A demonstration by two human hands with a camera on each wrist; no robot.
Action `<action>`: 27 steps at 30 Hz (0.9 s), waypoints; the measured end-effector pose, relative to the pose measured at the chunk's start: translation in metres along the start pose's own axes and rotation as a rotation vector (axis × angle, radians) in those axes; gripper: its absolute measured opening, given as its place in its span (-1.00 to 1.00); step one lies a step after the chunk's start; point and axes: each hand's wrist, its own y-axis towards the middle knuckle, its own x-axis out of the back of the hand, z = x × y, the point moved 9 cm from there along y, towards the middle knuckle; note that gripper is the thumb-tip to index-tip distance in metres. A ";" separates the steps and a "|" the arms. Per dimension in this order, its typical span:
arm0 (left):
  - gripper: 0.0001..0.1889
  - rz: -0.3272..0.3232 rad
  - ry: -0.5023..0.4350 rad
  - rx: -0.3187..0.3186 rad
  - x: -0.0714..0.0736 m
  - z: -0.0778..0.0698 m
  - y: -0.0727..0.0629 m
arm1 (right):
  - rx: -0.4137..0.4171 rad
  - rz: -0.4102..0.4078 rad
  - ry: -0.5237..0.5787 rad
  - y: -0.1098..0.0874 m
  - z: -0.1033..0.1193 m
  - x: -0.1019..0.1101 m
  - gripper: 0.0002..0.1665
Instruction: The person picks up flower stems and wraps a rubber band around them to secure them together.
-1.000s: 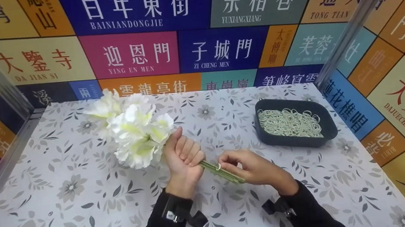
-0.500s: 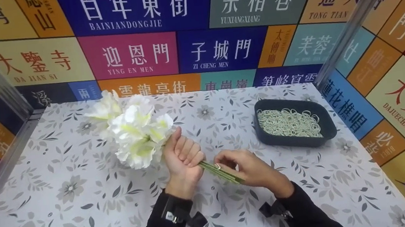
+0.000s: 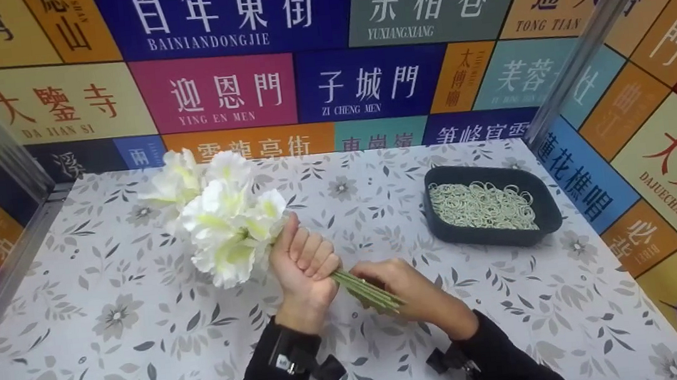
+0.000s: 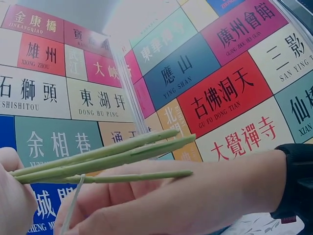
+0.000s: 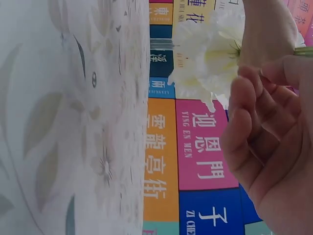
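Observation:
Several white ruffled flowers [image 3: 222,224] with yellow-green centres make up a bunch in the head view. My left hand [image 3: 304,268] grips their green stems [image 3: 367,291] just below the blooms, and the stem ends point right. Beyond the stems, my right hand [image 3: 404,290] is partly covered by them. In the left wrist view a pale rubber band [image 4: 74,200] loops over one lower stem and runs taut down to my right hand's fingers. Curled fingers and thumb [image 5: 281,71] meet in the right wrist view, where the band cannot be made out.
A dark tub [image 3: 547,231] of many pale rubber bands [image 3: 484,207] stands at the back right of the table. Leaf-patterned white cloth [image 3: 124,363] covers the tabletop. Panels [image 3: 218,92] with large lettering rise behind and beside it.
My right hand has moved left and slightly down, passing from above the stems to behind them and carrying the rubber band along. My left hand and the flowers have barely shifted.

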 end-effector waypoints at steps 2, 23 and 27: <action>-0.33 0.003 -0.005 -0.028 0.000 -0.004 0.000 | -0.025 0.055 0.061 0.000 0.002 -0.010 -0.87; -0.30 0.062 -0.002 -0.331 -0.009 -0.046 -0.004 | -0.316 -0.025 0.650 -0.008 0.036 -0.033 -0.67; -0.32 0.123 0.069 -0.308 -0.014 -0.039 -0.006 | -0.300 -0.073 0.490 -0.011 0.044 -0.009 -0.73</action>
